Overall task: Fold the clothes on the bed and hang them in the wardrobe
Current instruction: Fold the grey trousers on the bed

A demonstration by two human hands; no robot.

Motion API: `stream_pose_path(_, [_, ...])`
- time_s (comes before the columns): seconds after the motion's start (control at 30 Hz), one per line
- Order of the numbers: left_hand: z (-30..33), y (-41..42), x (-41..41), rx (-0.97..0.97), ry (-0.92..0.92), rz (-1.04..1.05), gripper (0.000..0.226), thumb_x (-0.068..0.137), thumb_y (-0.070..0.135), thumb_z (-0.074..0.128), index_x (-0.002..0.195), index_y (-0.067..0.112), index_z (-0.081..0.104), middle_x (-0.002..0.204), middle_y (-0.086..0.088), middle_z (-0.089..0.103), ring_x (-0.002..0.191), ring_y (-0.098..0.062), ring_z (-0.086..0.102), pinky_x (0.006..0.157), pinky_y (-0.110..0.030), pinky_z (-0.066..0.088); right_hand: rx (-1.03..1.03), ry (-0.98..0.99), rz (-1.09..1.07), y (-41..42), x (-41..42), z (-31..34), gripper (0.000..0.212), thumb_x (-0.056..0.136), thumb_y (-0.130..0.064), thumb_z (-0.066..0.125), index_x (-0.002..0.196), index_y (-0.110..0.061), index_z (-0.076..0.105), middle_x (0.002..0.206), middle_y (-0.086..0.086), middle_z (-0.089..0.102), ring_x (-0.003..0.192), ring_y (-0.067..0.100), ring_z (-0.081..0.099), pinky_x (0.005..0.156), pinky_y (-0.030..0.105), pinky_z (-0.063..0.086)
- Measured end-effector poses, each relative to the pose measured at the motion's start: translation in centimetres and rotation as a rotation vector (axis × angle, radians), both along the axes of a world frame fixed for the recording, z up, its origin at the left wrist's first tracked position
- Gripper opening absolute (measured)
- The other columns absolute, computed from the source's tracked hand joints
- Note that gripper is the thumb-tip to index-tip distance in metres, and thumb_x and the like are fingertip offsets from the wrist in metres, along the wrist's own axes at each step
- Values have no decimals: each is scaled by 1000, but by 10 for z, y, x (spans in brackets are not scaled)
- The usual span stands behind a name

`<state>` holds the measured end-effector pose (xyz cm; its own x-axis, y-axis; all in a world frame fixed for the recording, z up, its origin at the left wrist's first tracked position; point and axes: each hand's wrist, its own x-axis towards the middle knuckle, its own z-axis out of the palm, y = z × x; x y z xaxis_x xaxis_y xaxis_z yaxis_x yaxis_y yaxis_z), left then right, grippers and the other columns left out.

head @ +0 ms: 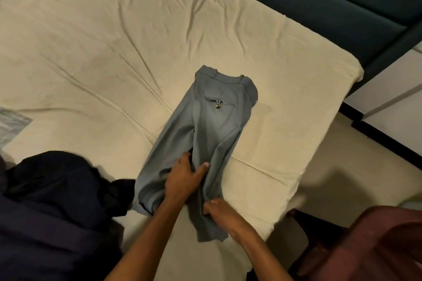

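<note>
— On the bed (96, 36), near its right edge, what lies under the hands?

— Grey trousers (214, 125), back side up, waistband at the far end, legs running toward the person. One back pocket (219, 101) shows, a slit with a small metal button hanging from a loop. The cloth is smooth near the waist and bunched lower down, where the two legs overlap.

— And the hands?

— Left hand (182, 180) lies on the legs, fingers tucked into a fold between them, thumb stretched out on top. Right hand (219, 211) pinches the cloth of the nearer leg, fingers curled into it.

— Anything else on the bed?

— A heap of dark clothes (57, 201) at the left, its edge touching the trousers. The cream sheet is creased.
</note>
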<state>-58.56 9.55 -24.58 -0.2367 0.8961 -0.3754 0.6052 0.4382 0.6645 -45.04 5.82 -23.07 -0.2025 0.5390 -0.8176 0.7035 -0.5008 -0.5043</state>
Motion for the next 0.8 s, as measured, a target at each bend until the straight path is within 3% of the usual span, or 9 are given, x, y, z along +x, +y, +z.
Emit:
stream_pose_path(0.07, [-1,5,1,-71,25,-85,54,87,52,56,124,12,55,116,-9,65,106,-33,64,85,-40,53,-27,60,111,-5,-8,5,40,95,-21,55,56,-24,50,57,-9,52,59,11,44,58,24,36])
stream_pose_path(0.17, [-8,-9,-15,45,-25,-17,68,76,49,39,125,8,62,107,-13,71,98,-34,67,82,-39,54,-56,157,111,-3,-2,1,24,93,-34,62,73,-23,56,68,-5,58,62,7,54,56,16,44])
stream_pose_path(0.27, [-16,-29,-34,-27,-12,-155,67,75,52,39,114,6,69,105,-14,73,99,-33,67,76,-31,46,2,190,-193,16,15,-8,15,97,-32,58,90,-19,60,81,3,64,62,14,57,56,23,46])
stream_pose_path(0.4, [-18,-39,-53,-471,114,-549,36,95,43,57,121,18,65,118,0,66,109,-19,62,79,-22,39,238,138,-637,52,41,-28,22,95,-37,63,97,-16,61,87,6,68,62,14,60,54,24,43])
stream_pose_path(0.5, [-10,-24,-56,-573,109,-577,42,92,53,59,121,23,63,115,2,62,103,-15,58,81,-22,39,288,140,-772,84,43,-30,33,93,-43,64,110,-16,55,97,5,65,65,16,60,56,27,46])
stream_pose_path(0.57, [-2,-8,-55,-460,171,-528,34,91,60,56,97,27,64,97,4,64,91,-14,60,77,-27,45,292,142,-822,106,43,-29,40,93,-46,63,118,-18,48,97,0,60,69,17,59,60,30,49])
stream_pose_path(0.63, [9,9,-51,-241,260,-408,45,87,69,47,85,26,63,82,6,64,79,-14,61,71,-31,48,302,108,-879,122,44,-34,48,91,-49,65,122,-21,42,95,-4,55,77,22,61,69,37,55])
stream_pose_path(0.73, [18,41,-40,36,282,-224,36,90,59,50,92,25,62,78,10,60,74,-12,57,61,-27,39,364,2,-900,137,47,-46,59,83,-53,70,122,-21,40,112,6,60,100,31,63,90,51,55])
stream_pose_path(0.8, [17,64,-33,140,268,-165,30,93,49,57,108,24,60,94,8,62,85,-13,58,67,-27,40,381,-20,-940,144,47,-49,71,82,-46,75,135,-18,36,131,12,53,112,35,58,96,51,52])
